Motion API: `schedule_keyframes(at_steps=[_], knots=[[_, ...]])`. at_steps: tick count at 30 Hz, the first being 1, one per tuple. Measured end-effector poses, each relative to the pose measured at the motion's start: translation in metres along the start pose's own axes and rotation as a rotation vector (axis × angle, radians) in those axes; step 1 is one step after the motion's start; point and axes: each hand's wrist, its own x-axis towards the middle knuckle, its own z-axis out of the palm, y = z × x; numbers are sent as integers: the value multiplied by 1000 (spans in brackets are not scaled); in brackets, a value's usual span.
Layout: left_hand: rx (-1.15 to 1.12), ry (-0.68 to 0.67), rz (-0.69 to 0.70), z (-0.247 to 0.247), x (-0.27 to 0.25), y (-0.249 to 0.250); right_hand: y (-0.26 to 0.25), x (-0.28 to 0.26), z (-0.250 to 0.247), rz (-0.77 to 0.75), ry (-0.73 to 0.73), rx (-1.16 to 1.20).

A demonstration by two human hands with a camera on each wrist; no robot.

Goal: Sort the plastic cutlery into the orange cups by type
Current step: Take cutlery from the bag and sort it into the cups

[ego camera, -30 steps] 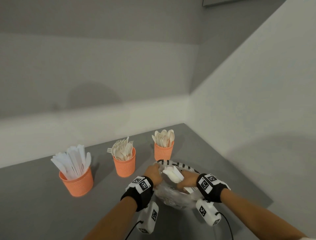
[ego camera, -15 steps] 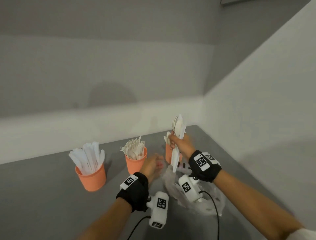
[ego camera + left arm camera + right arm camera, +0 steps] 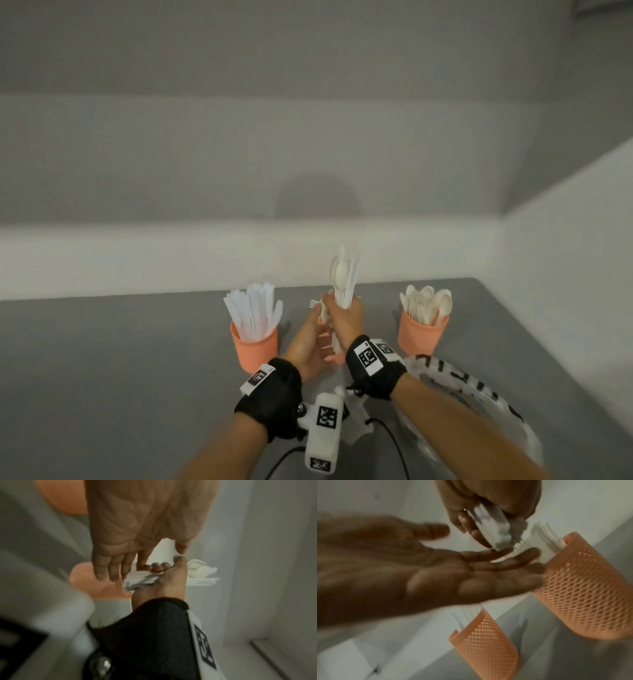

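The right hand (image 3: pixel 346 320) has its grip curled round a mixed bundle of cutlery (image 3: pixel 344 279) held upright above the middle orange cup (image 3: pixel 583 585) near the tabletop's back edge, the left hand (image 3: pixel 310 339) flat-fingered beneath it; next, I judge, pieces must be separated by type.

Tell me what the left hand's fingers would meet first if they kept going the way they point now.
Probably the bundle of cutlery in the right hand. The left hand, fingers straight, reaches toward its handle ends, with the middle orange cup of forks just behind. Depth is unclear.
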Motion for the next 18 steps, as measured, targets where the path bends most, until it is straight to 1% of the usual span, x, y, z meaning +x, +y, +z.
schedule_keyframes(at_steps=[1, 3, 5, 6, 8, 10, 11, 13, 16, 18], knots=[[53, 10, 65, -2, 0, 3, 3, 1, 3, -16, -4, -54], [172, 55, 211, -4, 0, 12, 9, 2, 9, -41, -63, -134], [239, 176, 304, -3, 2, 22, 10, -2, 12, -48, -173, -219], [249, 229, 333, -3, 5, 25, 9, -6, 12, -68, -229, -304], [261, 337, 373, -2, 8, 29, 8, -13, 14, -150, -282, -510], [208, 415, 382, -2, 7, 31, 7, -18, 11, -216, -331, -525], [184, 423, 379, -6, 7, 32, 7, -20, 11, -226, -369, -502], [205, 372, 378, -14, 8, 33, 6, -18, 11, -181, -472, -430], [277, 220, 363, -23, 7, 36, -2, -13, 7, 57, -666, -215], [270, 150, 343, -25, 6, 37, -7, -16, 4, 207, -782, -104]])
